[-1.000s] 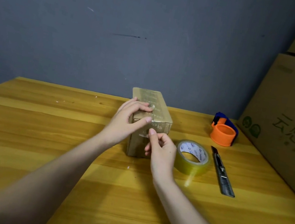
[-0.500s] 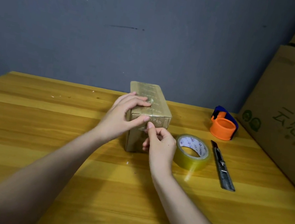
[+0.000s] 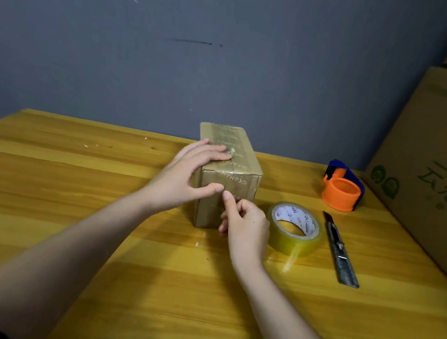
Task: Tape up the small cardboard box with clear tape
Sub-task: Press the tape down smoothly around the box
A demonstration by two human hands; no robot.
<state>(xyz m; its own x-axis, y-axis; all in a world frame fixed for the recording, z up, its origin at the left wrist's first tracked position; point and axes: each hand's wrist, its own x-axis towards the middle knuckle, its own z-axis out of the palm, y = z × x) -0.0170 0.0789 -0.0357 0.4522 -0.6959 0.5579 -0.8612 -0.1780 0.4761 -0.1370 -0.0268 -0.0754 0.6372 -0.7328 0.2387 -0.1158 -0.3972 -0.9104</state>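
Note:
A small cardboard box [image 3: 234, 168] stands on the wooden table [image 3: 63, 201], its top and near end glossy with clear tape. My left hand [image 3: 188, 175] grips the box's near left corner, fingers flat on the top and thumb on the near end face. My right hand [image 3: 245, 226] is curled in front of the near end face, its forefinger tip pressing the face beside my left thumb. A roll of clear tape [image 3: 293, 228] lies flat just right of my right hand.
A grey utility knife [image 3: 339, 248] lies right of the roll. An orange and blue tape dispenser [image 3: 342, 186] sits further back. Large printed cardboard cartons [image 3: 439, 164] stand along the table's right side. A grey wall is behind.
My left thumb has slid down the near end face. My right forefinger stays pressed on that face beside it. The box has not moved.

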